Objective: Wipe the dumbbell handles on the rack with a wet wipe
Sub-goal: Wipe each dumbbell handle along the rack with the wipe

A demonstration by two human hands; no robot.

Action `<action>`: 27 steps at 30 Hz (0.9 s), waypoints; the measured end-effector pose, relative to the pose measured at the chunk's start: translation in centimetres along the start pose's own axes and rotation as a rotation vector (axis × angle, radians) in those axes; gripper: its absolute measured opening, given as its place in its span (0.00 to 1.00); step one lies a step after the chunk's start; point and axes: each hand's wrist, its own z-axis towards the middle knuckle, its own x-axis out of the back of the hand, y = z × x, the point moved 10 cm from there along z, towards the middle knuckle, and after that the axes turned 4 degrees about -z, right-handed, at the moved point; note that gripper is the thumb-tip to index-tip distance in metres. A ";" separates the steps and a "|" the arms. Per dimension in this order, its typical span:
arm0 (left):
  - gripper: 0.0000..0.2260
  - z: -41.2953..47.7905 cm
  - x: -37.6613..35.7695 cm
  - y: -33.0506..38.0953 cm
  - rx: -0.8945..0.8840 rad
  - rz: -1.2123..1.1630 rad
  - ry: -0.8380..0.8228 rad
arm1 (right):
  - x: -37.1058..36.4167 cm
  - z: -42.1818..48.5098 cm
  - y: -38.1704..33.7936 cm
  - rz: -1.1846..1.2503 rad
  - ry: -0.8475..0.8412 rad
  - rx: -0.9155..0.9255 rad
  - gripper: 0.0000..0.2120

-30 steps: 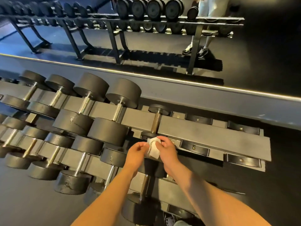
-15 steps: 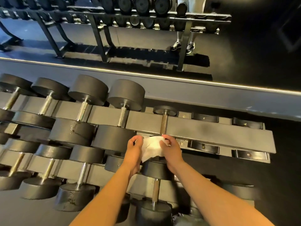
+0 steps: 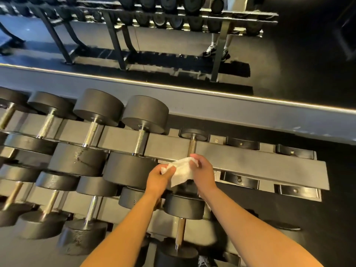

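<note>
Over the rack's top rail: wipe held open, not yet on a bar

Over the top rail (image 3: 250,157) of the rack, both hands hold the wet wipe (image 3: 183,170) between them, approx. in line w/ the small dumbbell handle (image 3: 192,146) at the right end of the row. On one side the left hand (image 3: 159,178) pinches the wipe's corner, thumb against fingers. On the other, the right hand (image 3: 204,174) has its fingers curled round the wipe's edge. The wipe is part-unfolded and, as far as I can tell, touches no handle.

Step in hand, my read: readying the wipe, then onto that small handle. To do it well:
- Fold it to a flat pad and wrap it round the bar w/ one hand.
- Run it end to end while twisting, so the knurling gets covered underneath too, not just on top.
- The bar is short and boxed in by rail and heads, so come in from above.
- Then work left to the larger handle (image 3: 141,140), and do the lower-tier handle (image 3: 180,231) below the hands.
- Refold to a fresh face btw bars.

Writing/brands: none legible. No numbers or logos can be read on the heads, the rail or the empty cradles (image 3: 238,178) to the right.
</note>
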 end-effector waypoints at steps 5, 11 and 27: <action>0.18 0.3 -0.3 1.6 -0.103 0.104 0.105 | 1.1 2.2 0.2 -0.187 -0.032 0.036 0.07; 0.12 1.5 -1.6 1.0 -0.021 0.038 0.132 | 2.3 3.4 1.0 0.028 -0.025 -0.080 0.05; 0.07 5.3 -6.3 3.1 -0.050 0.029 0.007 | -1.3 5.9 1.0 0.250 -0.218 -0.194 0.11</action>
